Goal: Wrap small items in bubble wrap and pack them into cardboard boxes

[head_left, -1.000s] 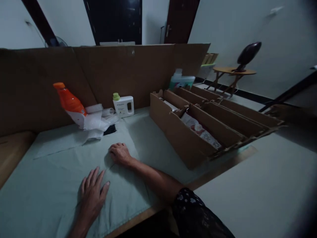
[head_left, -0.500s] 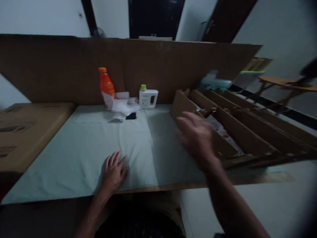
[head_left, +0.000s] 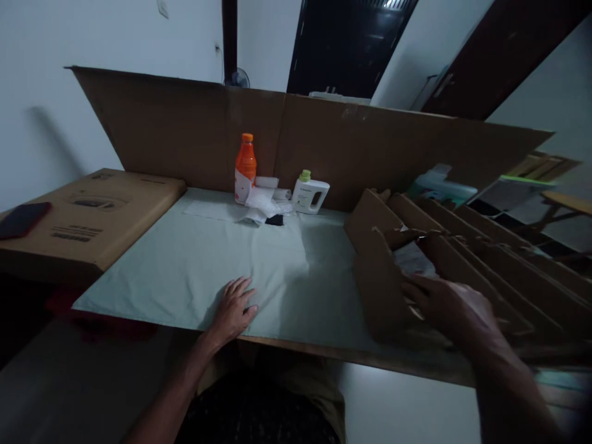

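My left hand lies flat on the pale green cloth near the table's front edge, fingers apart and nothing in it. On the right, my right hand reaches into the near compartment of a divided cardboard box. Its fingertips are down inside, so I cannot see whether they grip anything. Just beyond those fingers, a whitish plastic-looking packet shows in that compartment.
At the back stand an orange-capped bottle, crumpled bubble wrap and a white jug with a green cap. A flat carton bearing a dark phone-like object is at left. A cardboard panel rises behind.
My right hand has moved from above the box's left edge down into its near compartment. The view has turned left. My left hand stays flat on the cloth.
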Tool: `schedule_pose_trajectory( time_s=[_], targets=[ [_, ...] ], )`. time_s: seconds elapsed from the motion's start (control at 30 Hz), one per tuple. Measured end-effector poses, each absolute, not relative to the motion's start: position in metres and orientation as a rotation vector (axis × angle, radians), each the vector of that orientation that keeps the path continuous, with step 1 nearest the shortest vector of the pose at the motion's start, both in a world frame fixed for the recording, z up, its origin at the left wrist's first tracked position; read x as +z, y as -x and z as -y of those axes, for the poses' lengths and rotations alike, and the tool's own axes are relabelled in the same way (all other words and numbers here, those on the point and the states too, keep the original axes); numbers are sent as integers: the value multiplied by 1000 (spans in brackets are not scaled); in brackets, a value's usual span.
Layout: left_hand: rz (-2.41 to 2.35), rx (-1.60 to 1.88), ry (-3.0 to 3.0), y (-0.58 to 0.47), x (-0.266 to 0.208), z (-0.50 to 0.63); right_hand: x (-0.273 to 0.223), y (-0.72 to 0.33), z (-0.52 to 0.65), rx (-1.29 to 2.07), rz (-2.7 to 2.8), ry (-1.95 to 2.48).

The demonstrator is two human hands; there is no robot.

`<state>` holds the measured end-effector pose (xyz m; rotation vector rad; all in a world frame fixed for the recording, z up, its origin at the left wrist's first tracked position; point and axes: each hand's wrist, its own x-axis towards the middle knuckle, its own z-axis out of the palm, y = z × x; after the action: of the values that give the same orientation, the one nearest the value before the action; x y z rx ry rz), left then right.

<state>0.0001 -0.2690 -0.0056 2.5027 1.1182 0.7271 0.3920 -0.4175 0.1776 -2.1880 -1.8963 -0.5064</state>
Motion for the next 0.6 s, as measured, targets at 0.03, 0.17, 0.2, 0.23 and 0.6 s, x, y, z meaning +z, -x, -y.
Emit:
schedule_pose_trajectory(
  time_s=[0.03, 0.17, 0.2, 0.23, 0.6],
  targets=[
    [-1080, 738, -2456, 4, -6, 268, 184, -374, 413, -516, 1952, 2159],
    [-1021, 786, -2167, 23, -5, 263, 198, -307, 390, -447, 2236, 1845],
    [-1040, 797, -2084, 27, -3, 262, 200, -292, 383, -392, 2298, 1744],
    [-1072, 812, -2005, 31, 0, 262, 202, -279, 377, -341, 2340, 1648],
    [-1247, 911, -1554, 54, 29, 268, 187, -290, 390, -327, 1954, 1376]
  ],
)
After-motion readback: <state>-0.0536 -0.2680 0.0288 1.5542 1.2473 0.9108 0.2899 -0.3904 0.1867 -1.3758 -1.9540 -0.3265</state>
